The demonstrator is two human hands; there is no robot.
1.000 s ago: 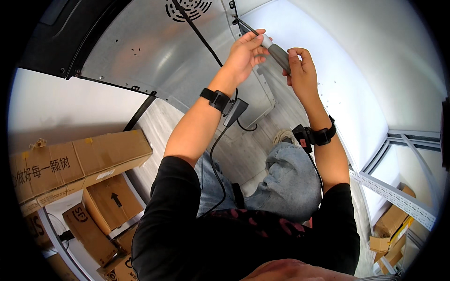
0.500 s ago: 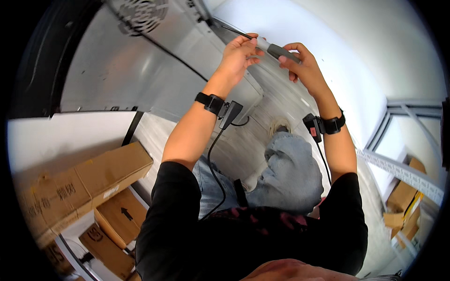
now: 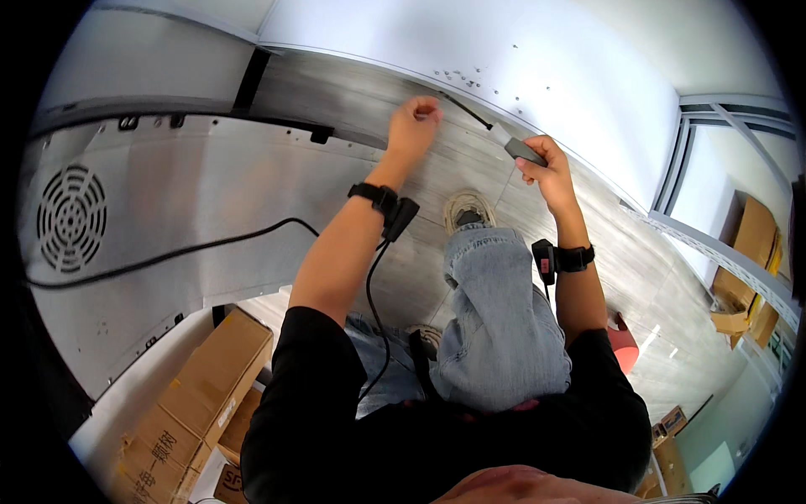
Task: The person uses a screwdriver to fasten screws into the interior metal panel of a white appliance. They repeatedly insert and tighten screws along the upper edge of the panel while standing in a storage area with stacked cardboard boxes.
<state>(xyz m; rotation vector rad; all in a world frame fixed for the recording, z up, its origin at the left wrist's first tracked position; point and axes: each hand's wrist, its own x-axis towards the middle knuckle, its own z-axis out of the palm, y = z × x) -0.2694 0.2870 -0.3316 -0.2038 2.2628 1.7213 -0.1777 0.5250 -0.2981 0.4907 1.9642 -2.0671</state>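
In my right hand is a screwdriver with a thick grey handle, a pale collar and a long thin dark shaft. Its tip points up and left, close to the edge of a white surface. My left hand is apart from the tool, left of its shaft, over the floor. The left fingers are curled together and slightly blurred; anything between them is too small to make out. Several small screws lie scattered on the white surface beyond the screwdriver.
A large metal panel with a round vent stands at left, a black cable crossing it. Cardboard boxes sit at lower left. On the right are a grey metal rack and more cardboard. A red object is near my right elbow.
My left hand has come off the screwdriver and moved away to its left. The right hand has lowered with the tool still in it. The view has turned, bringing the screws into sight.
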